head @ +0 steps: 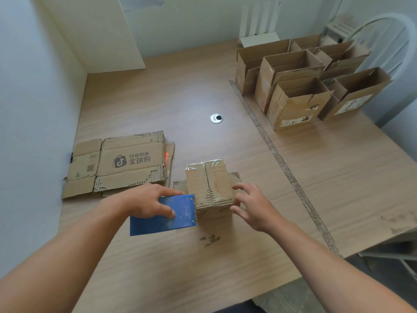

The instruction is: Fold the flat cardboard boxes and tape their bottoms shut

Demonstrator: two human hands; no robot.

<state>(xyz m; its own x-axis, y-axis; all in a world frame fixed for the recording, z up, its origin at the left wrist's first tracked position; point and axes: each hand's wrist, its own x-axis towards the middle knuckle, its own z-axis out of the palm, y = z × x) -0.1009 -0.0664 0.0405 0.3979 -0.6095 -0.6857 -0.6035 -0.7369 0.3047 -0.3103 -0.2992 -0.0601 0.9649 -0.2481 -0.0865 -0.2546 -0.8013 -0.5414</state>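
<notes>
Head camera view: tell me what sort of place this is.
Probably a small packing station in a plain room: a wooden table carrying flattened cartons, a cluster of assembled open boxes, and a blue tape dispenser under the left hand.

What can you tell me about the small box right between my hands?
The small box is brown corrugated cardboard, standing bottom up on the wooden table. Two flaps meet in a centre seam under glossy clear tape. Its near edge looks worn and ragged. The blue tape dispenser under the left hand touches its left side; the right hand hovers at its right.
</notes>
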